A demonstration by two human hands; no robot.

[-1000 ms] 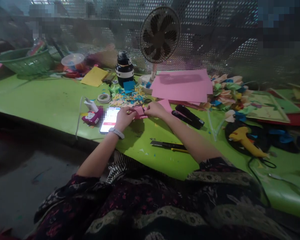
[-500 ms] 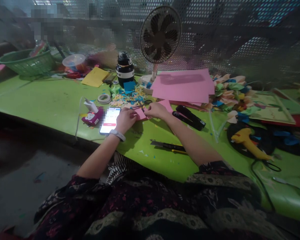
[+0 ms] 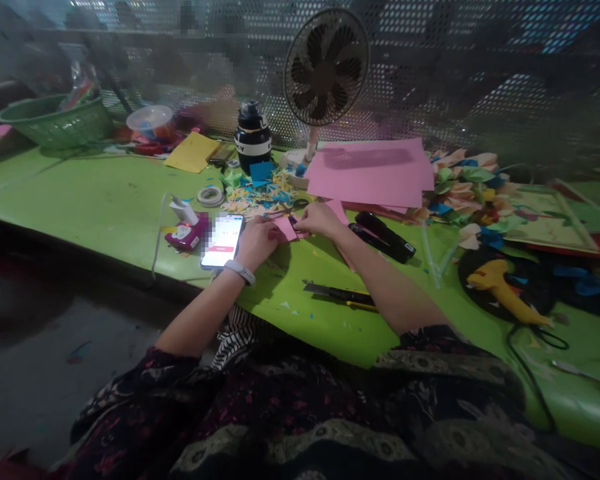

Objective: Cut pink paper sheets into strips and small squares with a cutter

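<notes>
My left hand (image 3: 258, 243), with a pale band at the wrist, is closed on a small pink piece of paper (image 3: 285, 229) just over the table. From the other side my right hand (image 3: 319, 221) pinches at the same piece. A small dark thing shows by the right fingertips, too small to make out. Behind the fingers lie scissors (image 3: 298, 205), partly hidden. More pink paper (image 3: 338, 211) lies under and behind my right hand. A lit phone (image 3: 223, 241) is beside my left hand, and a black stapler (image 3: 383, 237) lies right of my right wrist.
A cutter knife (image 3: 340, 295) lies near the front edge. Paper scraps (image 3: 263, 197), a tape roll (image 3: 211, 196), a bottle (image 3: 253, 139) and a fan (image 3: 326, 70) stand behind. Large pink sheets (image 3: 370, 170) and a yellow glue gun (image 3: 507, 290) are to the right.
The pink piece shows more openly between my hands now, its near side turned toward me. Both hands stay close together; the whole view has shifted slightly.
</notes>
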